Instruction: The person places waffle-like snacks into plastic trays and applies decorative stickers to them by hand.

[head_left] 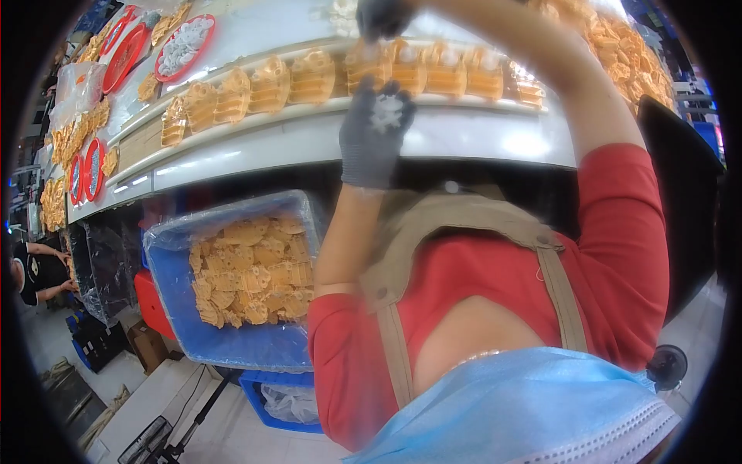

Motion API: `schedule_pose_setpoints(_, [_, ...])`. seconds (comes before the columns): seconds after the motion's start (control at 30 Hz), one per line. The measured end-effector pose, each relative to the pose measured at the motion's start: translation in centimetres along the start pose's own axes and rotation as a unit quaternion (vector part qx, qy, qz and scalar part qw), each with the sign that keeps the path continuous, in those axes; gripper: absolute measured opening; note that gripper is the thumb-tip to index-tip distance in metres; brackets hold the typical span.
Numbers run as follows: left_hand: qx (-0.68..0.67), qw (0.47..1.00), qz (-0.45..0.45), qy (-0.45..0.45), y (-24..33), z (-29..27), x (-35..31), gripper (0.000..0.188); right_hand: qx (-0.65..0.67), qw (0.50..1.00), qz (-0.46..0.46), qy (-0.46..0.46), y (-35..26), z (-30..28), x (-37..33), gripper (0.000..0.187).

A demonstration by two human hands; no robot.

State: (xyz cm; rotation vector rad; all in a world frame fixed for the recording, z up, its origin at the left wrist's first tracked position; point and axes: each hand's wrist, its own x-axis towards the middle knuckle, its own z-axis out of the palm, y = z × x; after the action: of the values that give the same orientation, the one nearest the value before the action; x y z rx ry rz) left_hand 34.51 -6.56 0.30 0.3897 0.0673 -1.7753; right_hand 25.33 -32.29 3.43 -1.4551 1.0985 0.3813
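Observation:
My left hand (375, 135), in a dark grey glove, cups a small heap of white plastic parts (386, 113), its fingertips near the row of orange moulded plastic pieces (312, 77). These pieces stand side by side along a rail on the white workbench (278, 147). Just beyond the row is my right hand (382, 17), gloved too and smeared by motion, so its fingers cannot be made out. Beside it lies a pile of white parts (344, 17) at the far edge of view.
Many orange pieces (630, 58) are heaped at the right end of the bench. A red-rimmed tray (210, 25) of white parts and other red trays stand at left. Below the bench, a lined blue bin (166, 251) holds more orange pieces. Another person (42, 271) works at far left.

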Motion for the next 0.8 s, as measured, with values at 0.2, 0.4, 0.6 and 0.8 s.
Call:
schedule_pose_setpoints(0.2, [-0.007, 0.999, 0.011, 0.033, 0.5, -1.5, 0.0, 0.024, -0.297, 0.950, -0.091, 0.018, -3.9, 4.4, -5.6, 0.013])
schedule_pose_setpoints(0.4, [-0.035, 0.999, 0.004, 0.020, -0.4, -3.0, 0.9, 0.021, -0.247, 0.930, -0.195, 0.188, 2.0, 7.1, -9.2, 0.023])
schedule_pose_setpoints(0.6, [-0.133, 0.985, -0.020, -0.110, -0.7, -9.2, 2.0, 0.039, -0.157, 0.942, -0.277, 0.105, 12.5, 15.2, -15.1, 0.023])
schedule_pose_setpoints(0.8, [0.008, 1.000, 0.025, -0.010, -3.4, -7.7, 0.1, 0.035, -0.214, 0.960, -0.150, 0.106, 22.0, 21.6, -16.0, 0.023])
